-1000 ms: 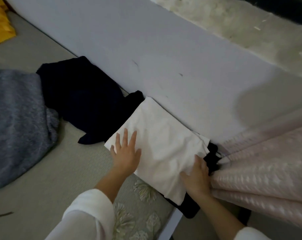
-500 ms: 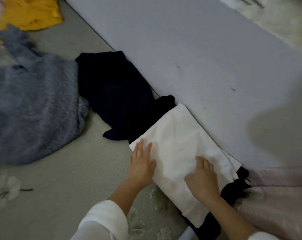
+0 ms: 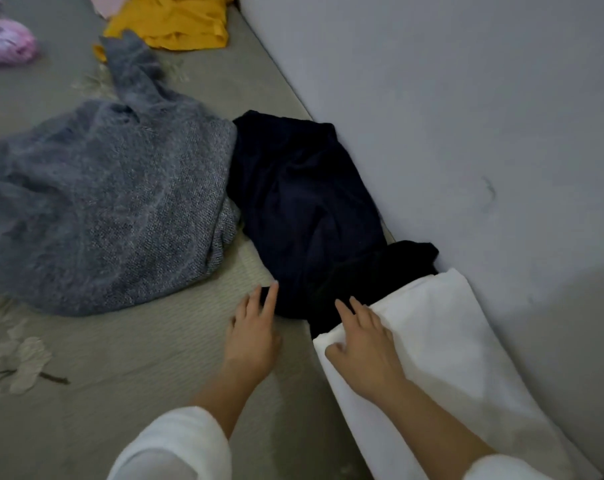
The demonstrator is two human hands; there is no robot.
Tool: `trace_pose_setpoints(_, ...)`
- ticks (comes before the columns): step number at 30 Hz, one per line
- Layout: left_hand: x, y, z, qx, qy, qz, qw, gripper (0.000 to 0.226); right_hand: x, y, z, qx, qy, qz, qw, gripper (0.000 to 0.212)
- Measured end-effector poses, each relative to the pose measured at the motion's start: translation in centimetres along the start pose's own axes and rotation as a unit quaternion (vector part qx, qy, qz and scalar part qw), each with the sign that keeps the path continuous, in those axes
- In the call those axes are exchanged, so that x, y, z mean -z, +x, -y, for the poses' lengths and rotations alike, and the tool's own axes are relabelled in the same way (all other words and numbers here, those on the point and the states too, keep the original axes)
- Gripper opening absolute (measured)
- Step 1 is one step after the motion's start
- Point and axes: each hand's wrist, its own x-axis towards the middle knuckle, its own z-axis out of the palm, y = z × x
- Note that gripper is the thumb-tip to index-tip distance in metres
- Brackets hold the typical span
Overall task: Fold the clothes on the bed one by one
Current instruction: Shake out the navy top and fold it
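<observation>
Left hand (image 3: pixel 253 336) flat beside navy garment (image 3: pixel 304 202), right hand (image 3: pixel 362 344) flat on white cloth (image 3: pixel 449 341) corner.

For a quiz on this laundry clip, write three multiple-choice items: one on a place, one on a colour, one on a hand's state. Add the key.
1. Where does the folded white cloth lie?
A) on a pillow
B) along the wall
C) on the floor

2. What colour is the garment beyond the grey sweater?
A) red
B) green
C) yellow

3. What is the right hand doing?
A) resting on the white cloth
B) lifting a hanger
C) clenched in the air

Key:
1 B, its long edge runs against the wall.
2 C, a yellow cloth lies past the sweater's sleeve.
3 A, its straight fingers lie on the cloth's end.
</observation>
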Motion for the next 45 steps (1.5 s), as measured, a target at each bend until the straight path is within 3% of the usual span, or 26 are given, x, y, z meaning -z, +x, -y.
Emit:
trace_pose_setpoints(3, -1.0, 2.1, -0.8, -0.031, 0.03, 0.026, 0.999, 0.083, -1.2, 0.2, -0.3, 0.001, -0.038, 0.016, 0.999, 0.063)
trace_pose_setpoints(5, -1.2, 3.0, -1.1, -0.024, 0.021, 0.031, 0.999, 0.067, -1.8, -0.1, -0.7, 0.008, -0.053, 0.021, 0.998, 0.059)
trace_pose_setpoints(7, -0.5, 3.6, -1.7, 0.013, -0.096, -0.001, 0.995, 0.045, -2.0, -0.3, -1.0, 0.016, -0.053, 0.029, 0.998, 0.057)
trace_pose_setpoints(8, 0.3, 3.6, -2.1, 0.038, -0.202, -0.013, 0.978, 0.041, -2.0, -0.4, -1.1, 0.017, -0.052, 0.033, 0.998, 0.057)
trace_pose_setpoints(9, 1.5, 3.4, -2.6, 0.07, -0.334, -0.018, 0.94, 0.04, -2.0, -0.4, -1.2, 0.018, -0.049, 0.038, 0.998, 0.056)
trace_pose_setpoints(11, 4.8, 2.0, -3.1, 0.129, -0.543, -0.02, 0.83, 0.039, -1.7, -0.4, -1.2, 0.019, -0.04, 0.046, 0.998, 0.055)
trace_pose_setpoints(12, 6.6, 0.8, -3.0, 0.131, -0.583, -0.023, 0.801, 0.036, -1.4, -0.5, -1.1, 0.015, -0.027, 0.046, 0.998, 0.057)
trace_pose_setpoints(16, 12.9, -6.0, -1.5, 0.033, -0.583, -0.013, 0.812, 0.023, 0.1, -1.3, 0.5, -0.007, 0.121, 0.004, 0.993, 0.083)
trace_pose_setpoints(19, 15.5, -11.0, 0.3, 0.071, -0.64, -0.012, 0.765, 0.029, 1.7, -3.2, 3.6, 0.038, 0.211, -0.047, 0.976, 0.104)
trace_pose_setpoints(21, 16.5, -13.8, 1.3, 0.136, -0.673, -0.02, 0.726, 0.027, 2.5, -4.6, 6.1, 0.068, 0.183, -0.075, 0.978, 0.109)
trace_pose_setpoints(23, 17.8, -16.5, 2.2, 0.174, -0.701, -0.021, 0.691, 0.021, 2.8, -6.1, 8.5, 0.103, 0.129, -0.096, 0.982, 0.1)
trace_pose_setpoints(26, 19.5, -20.5, 4.1, 0.163, -0.692, -0.022, 0.703, 0.027, 2.6, -8.5, 11.2, 0.126, 0.101, -0.1, 0.982, 0.069)
trace_pose_setpoints(29, 21.3, -25.1, 6.9, 0.184, -0.67, -0.078, 0.715, 0.03, 1.9, -11.5, 13.5, 0.132, 0.072, -0.084, 0.985, 0.036)
trace_pose_setpoints(33, 22.1, -32.3, 12.1, 0.206, -0.63, -0.088, 0.744, 0.024, -0.7, -16.8, 15.7, 0.161, 0.098, -0.01, 0.982, 0.023)
trace_pose_setpoints(35, 22.1, -35.8, 13.9, 0.22, -0.648, -0.04, 0.728, 0.028, -2.4, -19.4, 16.5, 0.13, 0.165, 0.016, 0.978, 0.049)
trace_pose_setpoints(37, 22.3, -38.6, 14.9, 0.227, -0.669, 0.005, 0.708, 0.028, -4.2, -21.3, 17.4, 0.125, 0.161, 0.036, 0.978, 0.083)
trace_pose_setpoints(39, 22.4, -40.4, 15.6, 0.228, -0.693, 0.027, 0.683, 0.027, -5.8, -22.7, 18.7, 0.13, 0.119, 0.042, 0.983, 0.093)
trace_pose_setpoints(42, 23.5, -42.2, 16.8, 0.204, -0.718, 0.028, 0.665, 0.028, -7.0, -23.5, 21.4, 0.111, 0.111, 0.042, 0.987, 0.058)
trace_pose_setpoints(45, 26.6, -43.7, 18.0, 0.172, -0.742, -0.009, 0.648, 0.03, -6.4, -24.4, 24.9, 0.161, 0.096, 0.098, 0.977, 0.021)
